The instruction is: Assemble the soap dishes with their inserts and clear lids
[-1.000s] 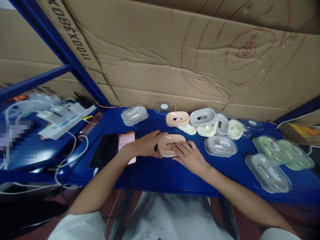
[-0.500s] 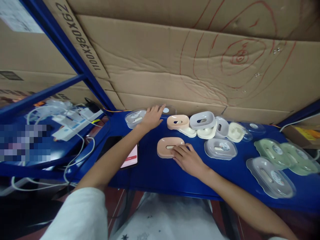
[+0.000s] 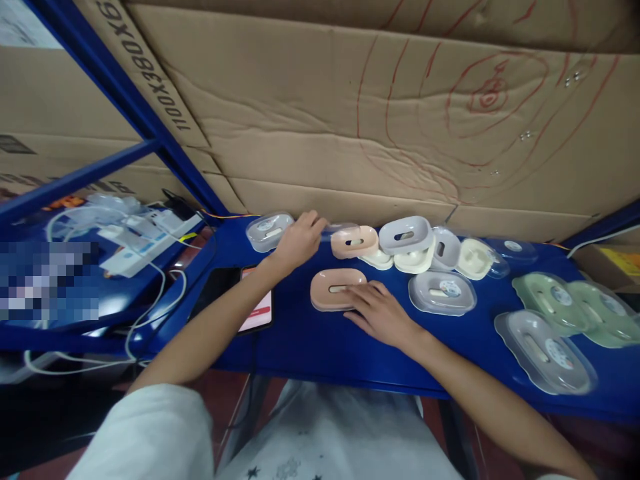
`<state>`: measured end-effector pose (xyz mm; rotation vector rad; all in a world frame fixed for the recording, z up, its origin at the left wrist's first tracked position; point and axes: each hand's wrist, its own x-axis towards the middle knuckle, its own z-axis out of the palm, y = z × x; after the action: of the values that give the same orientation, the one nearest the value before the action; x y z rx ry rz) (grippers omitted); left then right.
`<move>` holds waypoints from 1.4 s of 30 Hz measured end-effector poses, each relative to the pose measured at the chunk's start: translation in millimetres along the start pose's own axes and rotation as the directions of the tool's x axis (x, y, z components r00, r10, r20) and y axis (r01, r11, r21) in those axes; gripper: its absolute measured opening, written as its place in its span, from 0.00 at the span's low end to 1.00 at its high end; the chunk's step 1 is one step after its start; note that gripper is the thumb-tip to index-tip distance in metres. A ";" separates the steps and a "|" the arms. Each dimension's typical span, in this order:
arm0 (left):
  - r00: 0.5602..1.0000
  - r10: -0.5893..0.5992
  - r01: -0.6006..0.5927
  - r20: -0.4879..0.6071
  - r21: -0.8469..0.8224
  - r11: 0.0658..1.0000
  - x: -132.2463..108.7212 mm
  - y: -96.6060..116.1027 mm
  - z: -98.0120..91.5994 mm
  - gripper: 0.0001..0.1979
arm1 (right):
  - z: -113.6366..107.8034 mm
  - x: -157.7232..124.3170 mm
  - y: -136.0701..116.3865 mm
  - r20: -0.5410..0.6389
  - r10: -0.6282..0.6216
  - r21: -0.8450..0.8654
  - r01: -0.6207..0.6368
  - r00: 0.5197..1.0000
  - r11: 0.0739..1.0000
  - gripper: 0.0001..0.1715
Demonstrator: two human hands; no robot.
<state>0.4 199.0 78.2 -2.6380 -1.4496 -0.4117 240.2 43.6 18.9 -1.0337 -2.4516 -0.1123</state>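
Peach oval box (image 3: 334, 303): flat, slot side up, right end partly hidden; slot shows pale insert (image 3: 337, 289) | Position: just below frame centre | Clear lid (image 3: 344, 230): transparent, partly hidden, tilt indeterminate | Position: just above frame centre

Soft, muted light; slight blur

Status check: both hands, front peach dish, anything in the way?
Left hand at clear lid, grip unclear. Right hand on right end of front peach dish. Dish flat on table. Rear peach dish crowds clear lid.
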 end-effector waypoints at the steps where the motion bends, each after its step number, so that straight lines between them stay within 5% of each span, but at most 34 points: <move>1: 1.000 0.022 -0.022 0.002 -0.004 1.000 -15.2 5.0 -3.3 0.17 | -3.2 -0.9 3.6 -0.057 0.050 0.043 -0.048 0.997 0.998 0.26; 4: 0.988 0.151 -0.151 0.017 -0.009 0.989 -62.4 20.7 -6.3 0.17 | -11.5 -3.1 14.2 -0.168 0.196 0.121 -0.177 0.966 0.977 0.36; 7: 0.952 0.305 -0.304 0.028 -0.011 0.952 -95.2 31.8 -3.3 0.17 | -12.5 -3.5 19.6 -0.103 0.158 0.138 -0.143 0.982 0.980 0.46; 10: 0.943 0.327 -0.325 0.054 -0.053 0.944 -107.8 34.6 -4.3 0.20 | -7.8 -2.4 20.0 0.001 0.100 0.179 -0.098 0.995 0.979 0.45; 15: 0.937 0.343 -0.311 0.071 -0.279 0.908 -111.2 26.9 -16.0 0.24 | -4.6 -2.2 23.9 0.049 0.135 0.287 -0.143 0.990 0.947 0.35; 19: 0.935 0.352 -0.304 0.050 -0.399 0.865 -113.7 23.9 -13.5 0.29 | -4.6 -4.3 29.8 0.107 0.110 0.293 -0.137 0.988 0.946 0.44; 36: 0.927 0.373 -0.353 -0.030 -0.402 0.845 -108.2 23.1 11.7 0.29 | 7.0 -7.7 38.4 0.190 0.176 0.326 -0.231 0.966 0.917 0.40; 42: 0.926 0.376 -0.361 -0.029 -0.353 0.863 -113.5 20.1 19.0 0.32 | 12.9 -7.6 35.8 0.123 0.085 0.249 -0.113 0.989 0.962 0.40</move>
<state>-37.0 100.0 28.6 -3.1324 -0.9039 -0.6272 264.6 67.4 0.2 -1.0686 -2.4254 0.2946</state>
